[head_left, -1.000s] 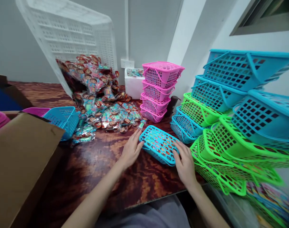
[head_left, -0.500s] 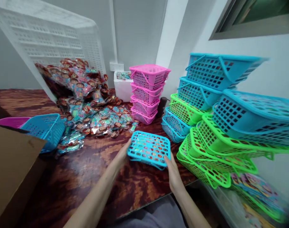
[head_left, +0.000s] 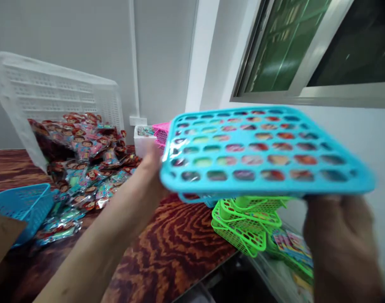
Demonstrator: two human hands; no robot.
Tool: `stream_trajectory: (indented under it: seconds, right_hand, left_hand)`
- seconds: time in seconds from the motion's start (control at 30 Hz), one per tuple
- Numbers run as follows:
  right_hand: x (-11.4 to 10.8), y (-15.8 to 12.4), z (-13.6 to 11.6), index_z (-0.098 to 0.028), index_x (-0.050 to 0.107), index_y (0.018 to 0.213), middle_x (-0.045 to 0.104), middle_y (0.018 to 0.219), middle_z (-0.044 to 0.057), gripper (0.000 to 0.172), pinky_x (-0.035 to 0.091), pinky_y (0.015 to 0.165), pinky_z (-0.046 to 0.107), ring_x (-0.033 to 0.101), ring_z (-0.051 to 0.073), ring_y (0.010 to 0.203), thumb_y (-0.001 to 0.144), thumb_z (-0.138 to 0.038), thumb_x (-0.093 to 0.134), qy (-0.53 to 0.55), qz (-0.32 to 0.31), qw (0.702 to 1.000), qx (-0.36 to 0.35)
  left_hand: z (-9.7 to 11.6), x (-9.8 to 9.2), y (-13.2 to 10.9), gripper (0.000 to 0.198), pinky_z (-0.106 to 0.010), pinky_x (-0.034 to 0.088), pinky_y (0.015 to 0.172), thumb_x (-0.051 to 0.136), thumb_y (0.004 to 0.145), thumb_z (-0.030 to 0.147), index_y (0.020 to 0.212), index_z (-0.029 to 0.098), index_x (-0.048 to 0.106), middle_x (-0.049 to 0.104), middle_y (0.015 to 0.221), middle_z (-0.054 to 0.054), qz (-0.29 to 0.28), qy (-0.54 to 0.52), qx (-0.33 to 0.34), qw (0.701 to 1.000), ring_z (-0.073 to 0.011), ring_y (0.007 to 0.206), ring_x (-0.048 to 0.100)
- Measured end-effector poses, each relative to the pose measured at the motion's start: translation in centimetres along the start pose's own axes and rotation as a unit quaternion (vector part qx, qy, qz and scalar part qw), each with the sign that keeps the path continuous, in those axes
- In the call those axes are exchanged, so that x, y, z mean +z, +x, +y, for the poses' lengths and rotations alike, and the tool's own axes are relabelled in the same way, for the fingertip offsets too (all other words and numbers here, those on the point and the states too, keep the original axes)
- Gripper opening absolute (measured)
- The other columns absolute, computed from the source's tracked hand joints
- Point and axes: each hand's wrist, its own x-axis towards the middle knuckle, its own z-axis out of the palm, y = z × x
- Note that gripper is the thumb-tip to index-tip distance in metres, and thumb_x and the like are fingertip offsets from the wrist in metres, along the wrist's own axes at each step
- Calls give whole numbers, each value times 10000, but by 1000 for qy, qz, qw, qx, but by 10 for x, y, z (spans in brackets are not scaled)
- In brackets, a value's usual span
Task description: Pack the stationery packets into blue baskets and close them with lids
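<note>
You have the lidded blue basket (head_left: 249,136) up in the air close to your face, with your left hand (head_left: 150,174) clamped on its left end and your right hand (head_left: 340,235) supporting the right end from below; the fingers are mostly hidden. If your right hand, blurred here, slipped from under that corner, the basket could tip, and the lid might pop off and spill the packets inside. Held this high, it also blocks your view of the stacked green baskets (head_left: 239,223), so a blind bump could topple them. Half a second ago it was low over the counter (head_left: 170,248); now it hides most of the pink baskets (head_left: 161,135).
</note>
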Motion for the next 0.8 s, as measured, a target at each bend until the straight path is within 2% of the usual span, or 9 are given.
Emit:
stream_trajectory:
  seconds: [0.07,0.13,0.23,0.3,0.4,0.47,0.53,0.67,0.8]
  right_hand:
    - [-20,40,1,-278,622,1276,628,1281,98,490,422,1025,519,556,313,1216,933,-597,475,-24,43,999,-22]
    - [-38,75,10,-273,624,1276,612,1315,88,513,424,1004,485,548,292,1230,937,-615,447,-33,48,998,-35]
    - [-60,114,41,-258,618,1271,623,1311,104,501,478,862,439,622,242,1094,912,-594,524,36,5,999,-12]
    - [-71,131,70,-217,622,1254,645,1267,139,512,484,769,400,646,211,987,887,-572,580,68,-34,996,38]
    - [-78,143,110,-155,647,1190,677,1182,159,502,479,718,355,647,179,887,882,-548,594,92,-81,985,125]
    - [-78,145,133,-137,666,1143,696,1113,149,472,478,710,340,643,167,838,898,-530,577,111,-89,974,178]
    - [-74,146,152,-131,682,1102,708,1045,141,450,474,695,333,635,159,792,912,-519,559,134,-82,962,222]
    - [-64,147,174,-134,687,1073,702,1042,144,452,464,684,329,624,153,795,920,-534,541,165,-77,954,238]
    - [-54,148,180,-118,657,1152,674,1141,176,445,450,689,345,640,168,896,970,-487,487,168,-94,950,245]
  left_hand:
    - [14,33,25,743,-528,421,1048,400,888,736,1391,207,534,702,1187,-61,-73,4,52,996,-364,1299,501]
    - [18,63,54,712,-511,429,1043,427,894,711,1375,199,548,687,1222,-76,-142,4,82,987,-348,1258,540]
    - [10,97,95,709,-507,450,1018,433,888,712,1343,187,578,659,1272,-112,-187,10,82,979,-332,1165,605]
    - [-2,111,117,732,-508,460,1001,441,872,732,1332,182,588,651,1283,-135,-199,17,65,978,-331,1129,623]
    - [-19,120,141,803,-490,482,964,471,816,783,1332,180,590,627,1316,-160,-210,32,22,977,-353,1121,619]
    - [-27,120,150,825,-481,495,936,511,780,795,1320,178,601,613,1333,-168,-212,49,-6,976,-375,1130,608]
    - [-30,118,155,762,-482,491,939,541,792,756,1277,176,634,619,1326,-164,-218,64,-14,974,-380,1153,596]
    - [-26,114,155,557,-509,438,1023,583,852,610,1189,179,687,622,1331,-132,-249,74,17,966,-355,1235,552]
    - [-33,115,154,586,-540,384,1082,630,844,540,1323,205,597,490,1475,-100,-219,79,56,971,-347,1352,447]
